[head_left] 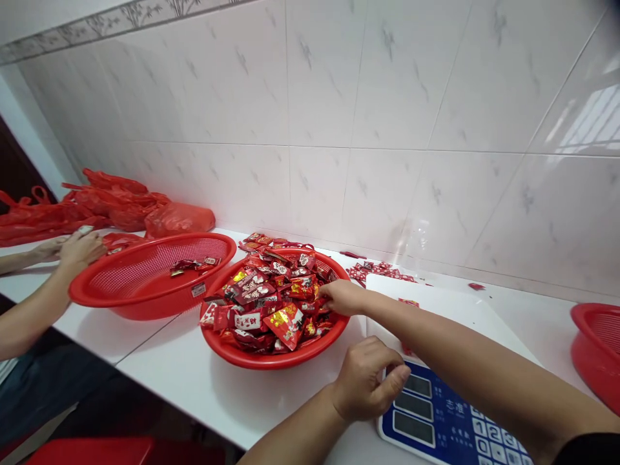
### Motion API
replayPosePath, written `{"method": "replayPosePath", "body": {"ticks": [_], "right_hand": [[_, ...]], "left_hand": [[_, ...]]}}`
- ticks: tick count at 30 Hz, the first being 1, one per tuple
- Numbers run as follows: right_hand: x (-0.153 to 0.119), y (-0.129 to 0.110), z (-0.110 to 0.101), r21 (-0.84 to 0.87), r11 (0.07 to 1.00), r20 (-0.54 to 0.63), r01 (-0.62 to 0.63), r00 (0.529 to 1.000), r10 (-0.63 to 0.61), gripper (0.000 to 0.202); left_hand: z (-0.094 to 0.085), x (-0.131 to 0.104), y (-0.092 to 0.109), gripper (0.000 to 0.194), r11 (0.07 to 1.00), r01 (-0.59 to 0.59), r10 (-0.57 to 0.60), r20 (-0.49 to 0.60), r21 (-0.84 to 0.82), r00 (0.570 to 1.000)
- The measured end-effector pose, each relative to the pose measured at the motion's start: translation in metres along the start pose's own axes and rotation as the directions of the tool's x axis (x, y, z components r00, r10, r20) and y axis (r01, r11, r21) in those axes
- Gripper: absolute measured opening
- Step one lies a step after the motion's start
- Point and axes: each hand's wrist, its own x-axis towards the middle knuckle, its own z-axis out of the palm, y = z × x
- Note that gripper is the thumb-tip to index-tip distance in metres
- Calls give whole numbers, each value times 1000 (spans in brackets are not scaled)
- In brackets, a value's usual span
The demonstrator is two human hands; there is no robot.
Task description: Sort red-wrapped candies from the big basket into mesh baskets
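My right hand reaches into the right side of a red plastic basket heaped with wrapped candies in red and maroon packets. Its fingers are bent together against a wrapped candy, and the fingertips are partly hidden. Below my right arm, my left hand is curled closed, thumb towards the index finger, over the near left corner of a blue electronic scale. Whatever may be inside that hand is hidden. On the scale's white pan lies a red packet, partly covered by my right arm.
To the left stands a second red basket with a few packets inside. Beyond it, a co-worker's hands hold a small item near red plastic bags. Loose red packets lie along the tiled wall. Another red basket is at far right.
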Motion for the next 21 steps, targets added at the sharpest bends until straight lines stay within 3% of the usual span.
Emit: {"method": "replayPosePath", "body": {"ticks": [5, 9, 15, 21], "right_hand": [[-55, 34, -25, 200, 979, -222, 45, 975, 0, 27], [-115, 71, -34, 269, 962, -290, -39, 950, 120, 29], [-178, 113, -7, 286, 944, -250, -164, 938, 239, 35], [-199, 122, 17, 341, 902, -220, -264, 911, 350, 49]], "left_hand": [[-3, 3, 1, 23, 1000, 12, -12, 47, -7, 999], [-6, 7, 2, 16, 999, 23, -21, 76, -25, 997], [-7, 7, 2, 15, 999, 27, -23, 90, -42, 996], [-8, 8, -2, 15, 998, 52, -50, 92, -20, 995]]}}
